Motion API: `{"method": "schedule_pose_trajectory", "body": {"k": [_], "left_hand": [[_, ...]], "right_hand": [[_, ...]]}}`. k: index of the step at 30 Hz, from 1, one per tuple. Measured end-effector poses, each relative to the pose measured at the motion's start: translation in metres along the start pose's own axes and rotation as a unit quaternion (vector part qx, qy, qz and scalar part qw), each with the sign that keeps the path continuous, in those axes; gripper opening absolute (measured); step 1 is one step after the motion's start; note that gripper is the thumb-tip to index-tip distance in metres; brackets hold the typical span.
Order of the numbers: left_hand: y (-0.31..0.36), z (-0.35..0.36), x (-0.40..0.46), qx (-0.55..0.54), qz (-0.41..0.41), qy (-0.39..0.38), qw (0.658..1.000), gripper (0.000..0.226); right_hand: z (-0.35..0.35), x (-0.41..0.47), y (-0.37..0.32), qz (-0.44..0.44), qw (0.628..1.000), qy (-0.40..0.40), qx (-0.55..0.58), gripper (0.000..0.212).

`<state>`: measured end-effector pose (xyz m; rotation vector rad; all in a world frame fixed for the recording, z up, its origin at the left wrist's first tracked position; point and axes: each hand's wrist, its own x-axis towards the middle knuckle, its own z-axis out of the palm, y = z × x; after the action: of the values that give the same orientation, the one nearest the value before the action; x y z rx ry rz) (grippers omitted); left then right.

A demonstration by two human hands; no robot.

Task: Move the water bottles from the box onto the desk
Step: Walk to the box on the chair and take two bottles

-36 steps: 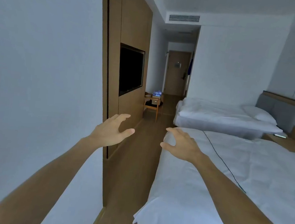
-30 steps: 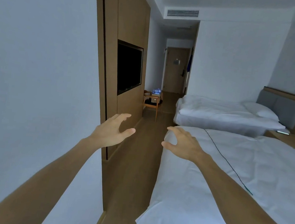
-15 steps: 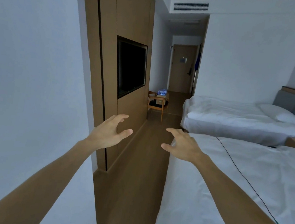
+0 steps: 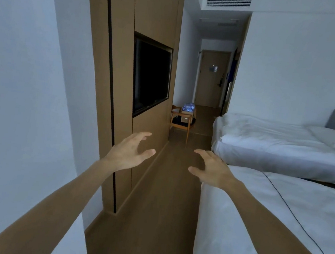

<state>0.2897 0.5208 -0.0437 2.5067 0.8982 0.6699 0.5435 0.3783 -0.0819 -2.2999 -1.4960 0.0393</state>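
While both hands (image 4: pixel 130 154) hover empty, wooden floor (image 4: pixel 152 219) runs between beds (image 4: pixel 285 144).

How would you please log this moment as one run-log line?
stage: approach | left hand: empty, open | right hand: empty, open | water bottles: in box on far chair | desk: unseen

1. Person stands in the aisle, wall (image 4: pixel 20 89) to their left, near bed (image 4: pixel 275 233) to their right.
2. Both arms reach forward; left hand (image 4: pixel 127 153) and right hand (image 4: pixel 211 170) hang side by side over the floor (image 4: pixel 163 210), apart, holding nothing.
3. Panel (image 4: pixel 154 16) on the left holds a recessed TV (image 4: pixel 152 75).
4. Beyond it, a chair (image 4: pixel 181 122) carries a box (image 4: pixel 186 118) with water bottles (image 4: pixel 188 107) on top.
5. Far bed (image 4: pixel 275 145) lies behind the near one.
6. Door (image 4: pixel 210 79) closes the far end.
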Motion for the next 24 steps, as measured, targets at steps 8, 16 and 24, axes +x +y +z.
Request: {"method": "schedule_pose_trajectory", "body": {"k": [8,16,24], "left_hand": [[-0.075,0.026,0.162,-0.034,0.019,-0.024,0.999,0.063],[-0.123,0.069,0.302,-0.052,0.028,-0.044,0.997,0.06],[-0.161,0.112,0.451,-0.053,0.017,-0.058,0.997,0.06]], "right_hand": [[0.034,0.148,0.013,0.043,0.999,-0.011,0.009,0.071],[0.058,0.266,0.054,0.071,0.997,-0.011,0.009,0.071],[0.08,0.42,0.117,0.058,0.998,-0.018,0.015,0.072]]}}
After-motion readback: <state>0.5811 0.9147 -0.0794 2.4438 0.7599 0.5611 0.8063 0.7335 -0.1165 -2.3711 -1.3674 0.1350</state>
